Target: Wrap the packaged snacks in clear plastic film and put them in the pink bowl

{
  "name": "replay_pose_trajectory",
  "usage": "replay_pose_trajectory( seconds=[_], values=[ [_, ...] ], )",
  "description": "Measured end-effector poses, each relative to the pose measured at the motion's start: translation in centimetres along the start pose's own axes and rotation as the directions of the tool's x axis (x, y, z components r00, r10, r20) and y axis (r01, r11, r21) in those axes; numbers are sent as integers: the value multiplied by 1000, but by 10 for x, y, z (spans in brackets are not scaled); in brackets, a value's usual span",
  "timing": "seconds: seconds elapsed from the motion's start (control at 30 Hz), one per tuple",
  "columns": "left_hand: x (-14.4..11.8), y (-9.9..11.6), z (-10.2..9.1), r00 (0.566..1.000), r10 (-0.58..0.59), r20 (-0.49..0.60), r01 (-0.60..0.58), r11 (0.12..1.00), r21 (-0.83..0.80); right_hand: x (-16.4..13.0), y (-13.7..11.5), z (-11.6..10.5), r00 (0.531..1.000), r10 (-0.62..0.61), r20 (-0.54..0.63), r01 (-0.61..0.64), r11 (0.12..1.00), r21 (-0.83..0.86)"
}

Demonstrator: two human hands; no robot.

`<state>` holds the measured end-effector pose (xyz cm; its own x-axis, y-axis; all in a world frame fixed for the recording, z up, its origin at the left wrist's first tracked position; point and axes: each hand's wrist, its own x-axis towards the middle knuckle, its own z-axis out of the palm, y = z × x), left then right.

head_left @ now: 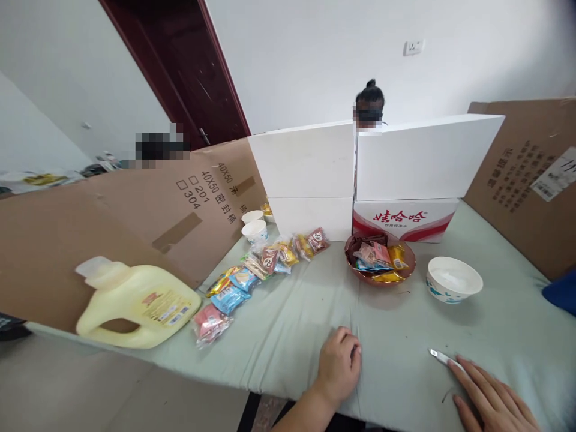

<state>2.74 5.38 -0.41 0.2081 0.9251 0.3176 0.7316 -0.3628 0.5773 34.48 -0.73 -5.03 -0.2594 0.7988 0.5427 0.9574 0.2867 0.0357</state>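
Observation:
My left hand (pixel 339 363) rests on the green cloth near the front edge of the table, its fingers curled into a loose fist with nothing showing in it. To the right, my right hand (pixel 497 399) lies flat with its fingers stretched out. Its fingertips meet the end of a slim, pale tool (pixel 441 357) with a metallic tip; its exact kind is unclear. Beyond the hands stands a reddish-brown bowl (pixel 380 279) filled with wrapped snacks (pixel 375 255). A white paper bowl (pixel 453 282) with a blue pattern is to its right.
A line of packaged snacks (pixel 230 297) runs along the left side. Near it lies a yellow jug (pixel 139 306). White paper bowls (pixel 254 231) stand farther back. White boxes (pixel 405 219) and cardboard panels (pixel 517 186) wall the table; a person's head (pixel 369 99) shows behind.

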Motion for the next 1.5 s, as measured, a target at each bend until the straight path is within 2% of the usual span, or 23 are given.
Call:
replay_pose_trajectory(
  seconds=[0.13,0.27,0.37,0.43,0.5,0.57,0.73,0.87,1.0,1.13,1.27,1.37,1.5],
  values=[
    [-3,1,1,1000,7,16,-7,1000,11,6,-4,-7,1000,20,20,-21,1000,3],
    [-8,3,0,997,-3,75,0,999,37,7,-6,-10,998,42,44,-42,999,7],
    [-2,-1,-10,983,12,183,-11,1000,-3,7,-8,-13,997,48,57,-48,999,-3],
    [14,-8,-23,962,33,270,-27,999,-24,8,-8,-14,997,47,64,-46,999,-13],
    [42,-18,-40,953,22,301,-40,998,55,8,-9,-14,997,42,71,-41,999,-19],
    [79,-30,-60,970,-21,242,-42,967,253,9,-9,-15,996,43,75,-42,999,-21],
    [186,-65,-99,988,-147,52,112,901,418,11,-10,-15,997,38,64,-36,999,-30],
    [250,-87,-105,975,-222,-3,197,858,474,12,-10,-15,998,27,58,-25,999,-42],
    [283,-95,-91,959,-277,58,216,848,484,11,-11,-15,996,45,80,-40,998,-57],
    [291,-91,-70,936,-325,135,223,845,486,11,-12,-16,995,54,88,-48,997,-61],
    [277,-83,-57,921,-288,264,143,877,459,11,-13,-18,995,51,87,-47,998,-45],
    [250,-77,-56,944,-190,268,59,901,430,11,-13,-20,995,49,82,-46,998,-36],
    [194,-66,-60,972,-40,233,-49,930,365,13,-15,-22,995,63,83,-61,998,-23]
  ],
)
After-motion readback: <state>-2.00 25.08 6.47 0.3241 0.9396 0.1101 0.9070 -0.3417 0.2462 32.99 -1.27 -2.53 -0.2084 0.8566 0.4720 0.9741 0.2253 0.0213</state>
